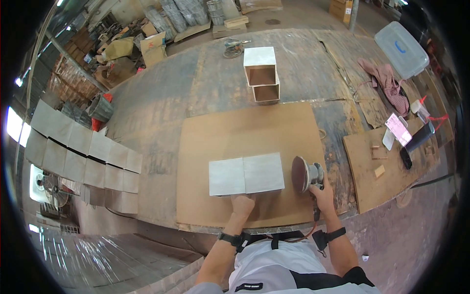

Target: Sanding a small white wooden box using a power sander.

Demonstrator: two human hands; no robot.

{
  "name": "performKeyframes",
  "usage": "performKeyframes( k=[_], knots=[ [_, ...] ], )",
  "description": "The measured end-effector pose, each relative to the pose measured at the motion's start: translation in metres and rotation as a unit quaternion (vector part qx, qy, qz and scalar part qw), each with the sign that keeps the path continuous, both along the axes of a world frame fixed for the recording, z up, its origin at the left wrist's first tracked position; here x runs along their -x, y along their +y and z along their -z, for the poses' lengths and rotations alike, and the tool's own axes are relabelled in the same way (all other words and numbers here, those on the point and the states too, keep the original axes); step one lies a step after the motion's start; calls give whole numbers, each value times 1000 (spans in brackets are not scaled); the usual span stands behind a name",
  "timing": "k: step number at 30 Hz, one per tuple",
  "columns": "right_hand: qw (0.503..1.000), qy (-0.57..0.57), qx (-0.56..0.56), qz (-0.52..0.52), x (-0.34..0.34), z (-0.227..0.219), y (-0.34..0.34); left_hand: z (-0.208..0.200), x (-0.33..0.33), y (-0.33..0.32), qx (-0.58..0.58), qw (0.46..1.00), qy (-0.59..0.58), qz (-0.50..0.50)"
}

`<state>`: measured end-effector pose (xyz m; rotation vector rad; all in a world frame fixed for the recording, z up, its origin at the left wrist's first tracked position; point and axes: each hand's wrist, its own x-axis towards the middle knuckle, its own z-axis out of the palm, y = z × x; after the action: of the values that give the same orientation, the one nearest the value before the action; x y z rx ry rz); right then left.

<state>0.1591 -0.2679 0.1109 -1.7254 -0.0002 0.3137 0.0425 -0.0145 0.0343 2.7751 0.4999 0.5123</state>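
A pair of square white-topped boxes [226,175] stands side by side on the brown board [196,206], with a thin seam between them. My left hand [242,205] is closed at their near edge by the seam; its fingertips are hidden at the box openings. In my right hand [323,195] is a disc sander [313,175], tilted so its round reddish-brown pad faces left toward the boxes. The pad is apart from them. A hose runs from the sander toward my waist.
Beyond the board are two open-fronted boxes [260,58]. Rows of pale boxes [93,171] stand at the left. On the right lie a smaller wooden board [364,171], a phone [398,129], a checkered cloth [389,83] and a clear plastic bin [401,49]. Coiled wire [234,49] sits far back.
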Motion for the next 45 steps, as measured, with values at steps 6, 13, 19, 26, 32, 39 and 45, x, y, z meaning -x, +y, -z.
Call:
performKeyframes(
  k=[6,13,19,26,32,39,45],
  knots=[
    [1000,9,-15,6,-1,-3,4,7,0,-1,67,998,7,-18],
    [1000,26,16,-7,-2,-5,5,24,0,-13,33,998,-22,-55],
    [1000,22,9,-3,-6,11,-4,-76,-16,-8,203,879,431,34],
    [1000,28,4,3,-2,-4,1,5,18,13,56,962,243,113],
    [999,37,8,7,-3,6,-5,-24,3,1,111,966,221,70],
    [998,62,8,-1,-6,5,-4,6,0,-11,-68,996,51,14],
    [996,69,-57,-15,-9,11,-6,41,16,-10,-69,997,41,-14]
  ],
)
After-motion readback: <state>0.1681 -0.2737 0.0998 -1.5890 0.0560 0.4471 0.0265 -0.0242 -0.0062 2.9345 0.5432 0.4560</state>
